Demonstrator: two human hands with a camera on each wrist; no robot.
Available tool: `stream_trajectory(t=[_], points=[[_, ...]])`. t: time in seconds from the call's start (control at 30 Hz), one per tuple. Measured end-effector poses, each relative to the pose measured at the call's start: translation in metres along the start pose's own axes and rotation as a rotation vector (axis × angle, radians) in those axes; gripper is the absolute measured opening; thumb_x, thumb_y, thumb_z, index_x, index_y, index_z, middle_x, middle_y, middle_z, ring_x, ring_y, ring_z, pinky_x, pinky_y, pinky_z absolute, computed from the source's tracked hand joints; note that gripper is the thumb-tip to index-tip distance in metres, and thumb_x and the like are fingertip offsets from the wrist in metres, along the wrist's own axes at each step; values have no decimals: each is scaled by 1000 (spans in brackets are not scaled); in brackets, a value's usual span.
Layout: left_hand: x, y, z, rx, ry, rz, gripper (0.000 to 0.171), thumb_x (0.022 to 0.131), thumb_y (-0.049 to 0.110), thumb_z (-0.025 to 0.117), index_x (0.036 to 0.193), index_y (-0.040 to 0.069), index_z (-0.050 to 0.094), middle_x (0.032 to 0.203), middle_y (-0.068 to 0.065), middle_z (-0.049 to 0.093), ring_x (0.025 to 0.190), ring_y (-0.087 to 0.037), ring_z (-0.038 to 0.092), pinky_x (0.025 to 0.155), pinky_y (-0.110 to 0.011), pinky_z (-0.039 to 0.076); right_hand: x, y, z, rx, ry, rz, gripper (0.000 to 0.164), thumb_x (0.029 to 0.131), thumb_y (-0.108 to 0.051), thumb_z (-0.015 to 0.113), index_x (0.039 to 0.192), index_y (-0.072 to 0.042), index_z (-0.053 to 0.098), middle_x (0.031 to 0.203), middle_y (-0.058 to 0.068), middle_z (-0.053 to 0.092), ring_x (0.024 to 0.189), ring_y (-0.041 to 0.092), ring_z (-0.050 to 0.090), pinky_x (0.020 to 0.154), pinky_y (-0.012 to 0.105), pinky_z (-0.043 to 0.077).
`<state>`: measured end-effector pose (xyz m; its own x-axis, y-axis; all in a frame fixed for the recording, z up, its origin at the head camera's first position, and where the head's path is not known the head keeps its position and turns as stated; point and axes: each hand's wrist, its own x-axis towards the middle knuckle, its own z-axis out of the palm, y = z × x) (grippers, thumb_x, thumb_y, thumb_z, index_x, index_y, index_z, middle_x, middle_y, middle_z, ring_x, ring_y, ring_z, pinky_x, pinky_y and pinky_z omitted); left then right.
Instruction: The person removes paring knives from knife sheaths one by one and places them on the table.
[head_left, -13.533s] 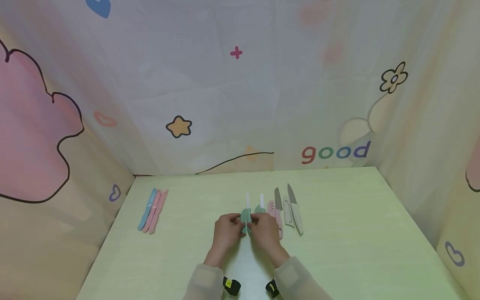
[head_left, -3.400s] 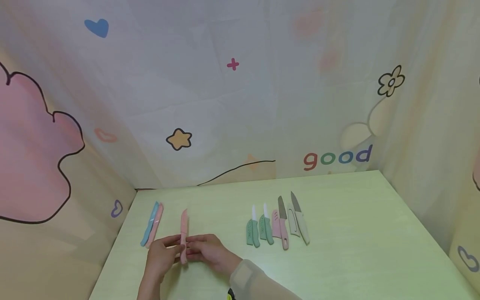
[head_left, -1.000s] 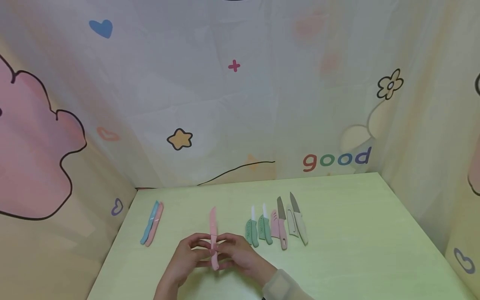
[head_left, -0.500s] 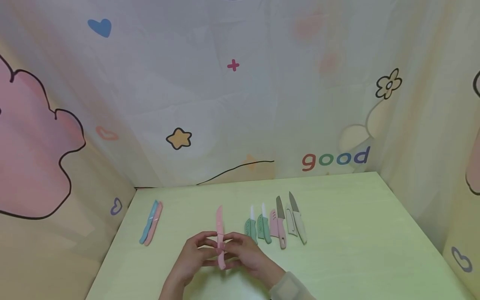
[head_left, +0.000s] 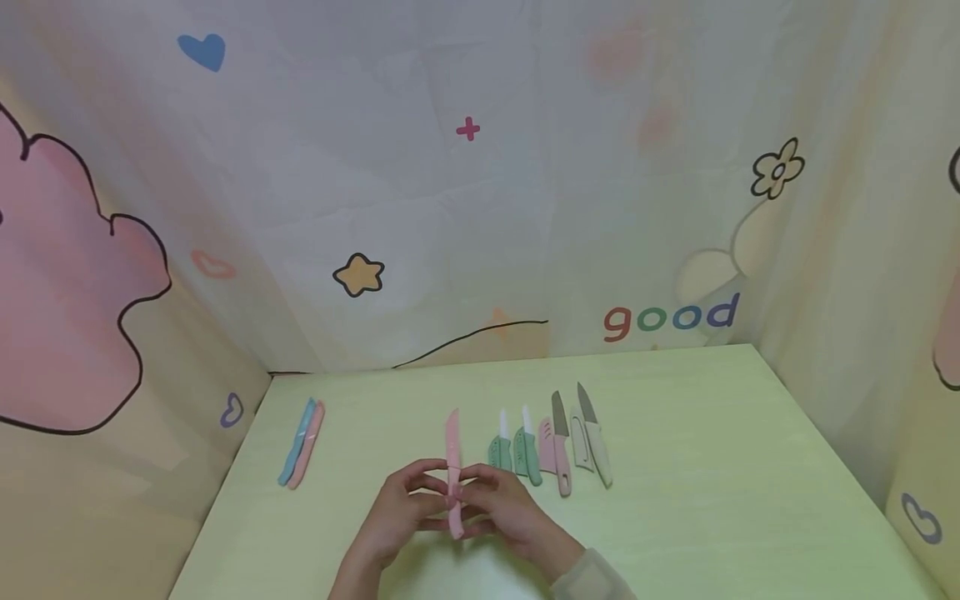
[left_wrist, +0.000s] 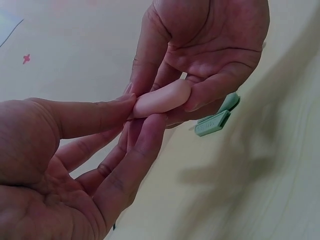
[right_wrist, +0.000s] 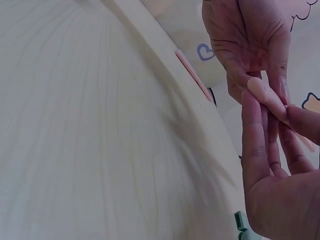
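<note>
A pink knife (head_left: pixel 453 442), its blade part pink as well, points away from me in the head view, raised over the table. My left hand (head_left: pixel 408 504) pinches its handle from the left side, and my right hand (head_left: pixel 506 504) grips the same handle from the right. In the left wrist view the rounded handle end (left_wrist: pixel 162 99) shows between the fingers of both hands. The right wrist view has that handle (right_wrist: pixel 267 97) between thumb and fingers too. Fingers cover part of the handle's middle.
Right of the hands lie two green-handled knives (head_left: pixel 531 458) beside green sheaths, a pink-handled knife (head_left: pixel 562 454) by its pink sheath (head_left: pixel 547 450), and a pale knife (head_left: pixel 596 442) by a pale sheath (head_left: pixel 581 442). A blue knife (head_left: pixel 297 442) and another pink one (head_left: pixel 307 446) lie at left.
Both hands have carried the pink knife rightward, from near the left pair toward the green knives. Over the last second it shifted slightly further right. Earlier still, the hands were at a green knife.
</note>
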<state>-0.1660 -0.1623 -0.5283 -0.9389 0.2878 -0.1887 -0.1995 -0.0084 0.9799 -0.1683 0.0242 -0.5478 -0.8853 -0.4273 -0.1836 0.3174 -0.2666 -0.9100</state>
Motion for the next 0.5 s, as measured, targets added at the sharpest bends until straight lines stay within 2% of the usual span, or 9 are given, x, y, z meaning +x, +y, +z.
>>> stream_trajectory(t=[0.3,0.5], points=[[3,-3,7,-24,-17,9,49,80,1,73,126,5,58,101,-20,57,85,-33,64,71,-50,60,-4,-2,-8,-23,7,-3,35,90,-13,66,119,5,57,92,9,71,88,38,64,65,41,62],[7,0,13,-26,-28,5,39,87,12,70,124,6,60,102,-20,58,92,-35,63,71,-49,60,-5,-2,-16,-20,8,-8,36,90,-15,68,119,3,59,94,9,71,86,35,65,63,38,62]])
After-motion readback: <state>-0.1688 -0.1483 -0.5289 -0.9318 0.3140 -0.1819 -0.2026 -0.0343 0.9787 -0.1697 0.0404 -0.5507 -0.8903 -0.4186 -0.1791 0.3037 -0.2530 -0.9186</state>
